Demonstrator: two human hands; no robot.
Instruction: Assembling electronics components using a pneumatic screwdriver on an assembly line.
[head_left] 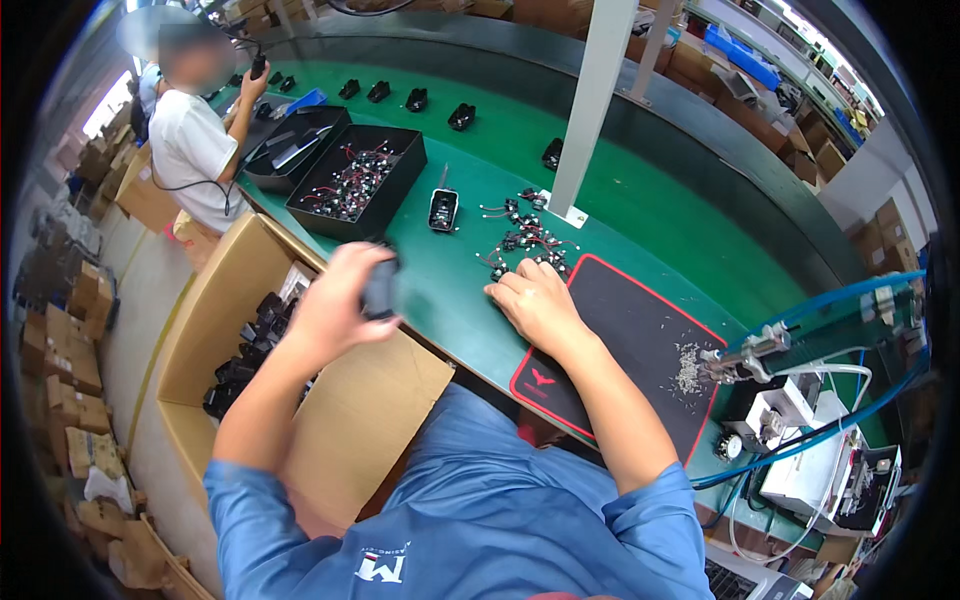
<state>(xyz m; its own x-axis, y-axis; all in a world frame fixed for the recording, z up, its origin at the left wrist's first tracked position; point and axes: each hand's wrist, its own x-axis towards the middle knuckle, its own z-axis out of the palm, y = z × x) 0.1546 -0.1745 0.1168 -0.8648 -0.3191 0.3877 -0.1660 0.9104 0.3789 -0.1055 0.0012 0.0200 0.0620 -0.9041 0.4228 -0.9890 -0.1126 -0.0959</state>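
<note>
My left hand [342, 308], smeared by motion, is raised over the cardboard box and wrapped round a black plastic housing [380, 288]. At the near edge of a loose pile of small black parts with red and black wires [528, 240], my right hand [535, 300] has its fingers bent down. Its fingertips touch the pile, and whatever they pinch is hidden. A black housing with a pale rim [443, 210] lies on the green table, left of the pile. More black housings [262, 325] fill part of the open cardboard box [190, 350] at my left.
A black bin [405, 170] holds more wired parts. Behind it stands another black bin [335, 122]. Small screws [690, 368] lie on a red-edged black mat [620, 330], near a machine with blue hoses [760, 355]. A grey post [592, 110] rises mid-table. Another person [195, 130] works at far left.
</note>
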